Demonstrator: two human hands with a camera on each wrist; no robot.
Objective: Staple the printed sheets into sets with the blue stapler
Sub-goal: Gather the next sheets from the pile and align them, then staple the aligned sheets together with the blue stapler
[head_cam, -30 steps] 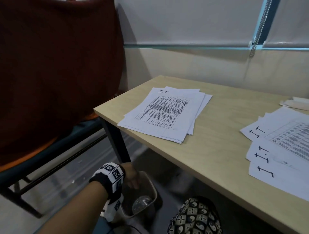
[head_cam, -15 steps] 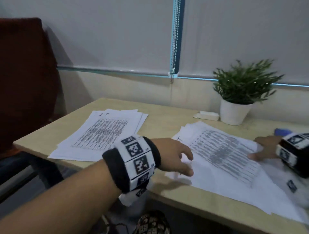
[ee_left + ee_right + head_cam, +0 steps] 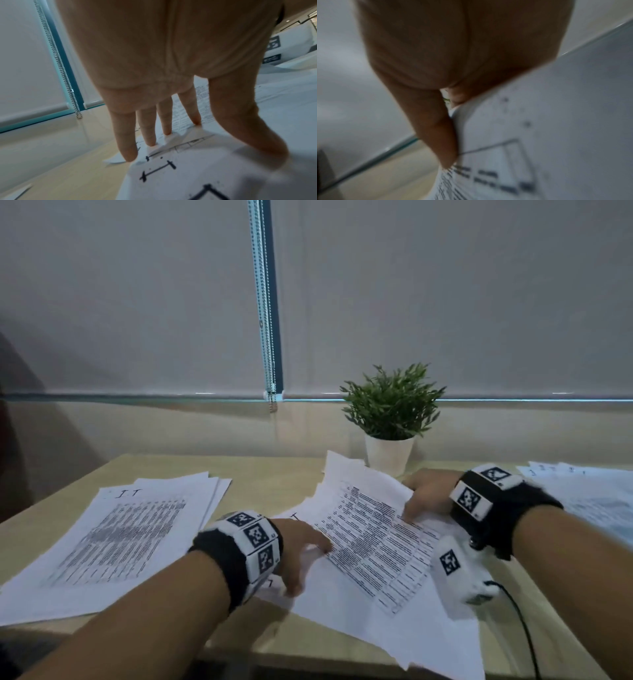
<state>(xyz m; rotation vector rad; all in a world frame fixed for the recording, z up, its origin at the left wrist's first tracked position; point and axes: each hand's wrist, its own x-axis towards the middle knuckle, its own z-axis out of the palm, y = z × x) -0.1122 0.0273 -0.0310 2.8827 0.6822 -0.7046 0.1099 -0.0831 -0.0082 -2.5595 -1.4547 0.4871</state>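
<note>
A loose pile of printed sheets [image 3: 373, 542] lies fanned out in the middle of the wooden table [image 3: 267, 474]. My left hand [image 3: 311, 568] rests on the pile's left corner. In the left wrist view its straight fingers [image 3: 164, 132] press their tips onto the sheets [image 3: 197, 169]. My right hand [image 3: 416, 498] pinches the far right edge of the top sheets, which are raised off the table. The right wrist view shows its thumb [image 3: 440, 135] on top of the sheet [image 3: 556, 108] and fingers beneath. No blue stapler is in view.
A second stack of sheets [image 3: 130, 535] lies at the left of the table and a third [image 3: 589, 491] at the far right. A potted plant [image 3: 390, 412] stands behind the middle pile by the wall. A black cable [image 3: 520, 618] hangs from my right wrist.
My left hand came up from a bin under the table and landed on the middle pile. My right hand took hold of the pile's far edge and raised it. The view swung right.
</note>
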